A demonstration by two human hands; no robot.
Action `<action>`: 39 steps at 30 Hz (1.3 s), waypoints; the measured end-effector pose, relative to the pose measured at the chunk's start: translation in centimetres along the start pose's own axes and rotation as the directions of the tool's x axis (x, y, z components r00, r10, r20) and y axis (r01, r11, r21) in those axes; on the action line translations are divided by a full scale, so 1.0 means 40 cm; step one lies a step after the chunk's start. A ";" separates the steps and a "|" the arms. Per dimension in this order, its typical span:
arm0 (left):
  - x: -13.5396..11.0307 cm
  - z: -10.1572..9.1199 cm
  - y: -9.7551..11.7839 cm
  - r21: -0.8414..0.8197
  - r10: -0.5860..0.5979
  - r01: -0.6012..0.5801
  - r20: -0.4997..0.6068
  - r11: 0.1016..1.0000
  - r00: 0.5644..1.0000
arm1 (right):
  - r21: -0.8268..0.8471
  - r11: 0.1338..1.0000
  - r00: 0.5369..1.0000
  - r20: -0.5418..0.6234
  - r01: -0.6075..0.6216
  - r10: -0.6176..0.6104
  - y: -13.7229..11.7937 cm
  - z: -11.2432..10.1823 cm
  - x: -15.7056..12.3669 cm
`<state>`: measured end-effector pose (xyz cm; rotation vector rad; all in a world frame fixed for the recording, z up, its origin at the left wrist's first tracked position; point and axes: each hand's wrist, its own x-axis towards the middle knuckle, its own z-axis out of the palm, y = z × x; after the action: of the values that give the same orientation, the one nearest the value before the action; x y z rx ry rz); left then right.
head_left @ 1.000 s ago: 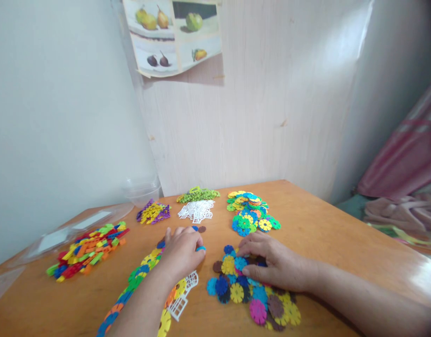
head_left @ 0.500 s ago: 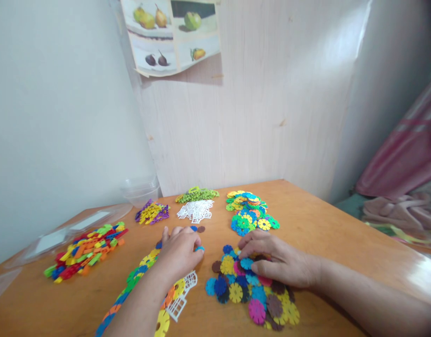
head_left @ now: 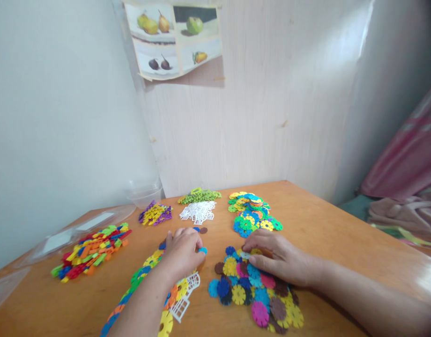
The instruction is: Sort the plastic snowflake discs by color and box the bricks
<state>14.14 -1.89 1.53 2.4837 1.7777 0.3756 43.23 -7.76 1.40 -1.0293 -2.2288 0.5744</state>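
Notched discs [head_left: 238, 295] lie in a loose, overlapping pile on the surface [head_left: 328, 234], and we see pink, yellow, brown and several blues among them. Our right hand [head_left: 279, 260] rests over the far side of this pile, fingers bent, with the thumb apart from them. A pale blue disc [head_left: 244, 255] shows by its fingertips, yet we cannot tell whether the right grip pinches it.

Our left hand [head_left: 183, 250] is curled palm down, with a bright blue disc [head_left: 203, 251] at the thumb; the fingers hide the rest, so we cannot tell whether that grip is closed on it. Under and beside our left forearm runs a band of colored discs [head_left: 136, 280], and white lattice pieces [head_left: 180, 309] lie to its right.

Farther back, we find a second heap of discs [head_left: 252, 217], a white lattice pile [head_left: 197, 212], green pieces [head_left: 201, 196] behind that pile, and purple and yellow pieces [head_left: 155, 214] near a clear tub [head_left: 144, 195]. Multicolored blocks [head_left: 92, 250] lie off to our left, beside clear plastic bags [head_left: 59, 241].
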 end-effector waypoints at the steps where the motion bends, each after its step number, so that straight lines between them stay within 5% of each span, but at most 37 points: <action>1: 0.002 0.002 -0.001 0.000 -0.003 0.003 0.003 1.000 1.000 | 0.001 1.000 1.000 -0.012 -0.004 0.004 0.002 0.002 0.002; 13: -0.012 -0.015 0.040 0.009 0.016 -0.016 -0.003 1.000 1.000 | -0.008 0.999 0.976 -0.214 -0.042 0.039 0.045 0.020 0.006; 19: -0.013 -0.026 0.056 -0.161 0.009 -0.007 0.008 0.987 1.000 | 0.014 0.996 0.966 -0.241 -0.091 0.091 0.051 0.022 0.010; 25: -0.027 -0.052 0.111 -0.643 0.015 0.041 0.082 0.765 0.997 | -0.041 0.994 0.959 -0.270 -0.102 0.087 0.063 0.025 0.020; 29: -0.045 -0.053 0.152 -0.770 0.092 0.055 0.146 0.636 0.985 | -0.060 0.992 0.955 -0.282 -0.109 0.088 0.072 0.028 0.023; 34: -0.054 -0.040 0.176 -0.749 0.132 0.070 0.207 0.658 0.969 | -0.063 0.992 0.953 -0.291 -0.110 0.087 0.070 0.030 0.022; 39: -0.031 -0.048 0.128 -0.736 0.038 0.052 0.105 0.675 0.994 | -0.063 0.990 0.957 -0.271 -0.123 0.101 0.070 0.029 0.021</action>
<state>18.05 -4.90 4.17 1.8539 1.2197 0.7613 43.48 -5.55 -0.84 -1.2042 -1.9781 0.3714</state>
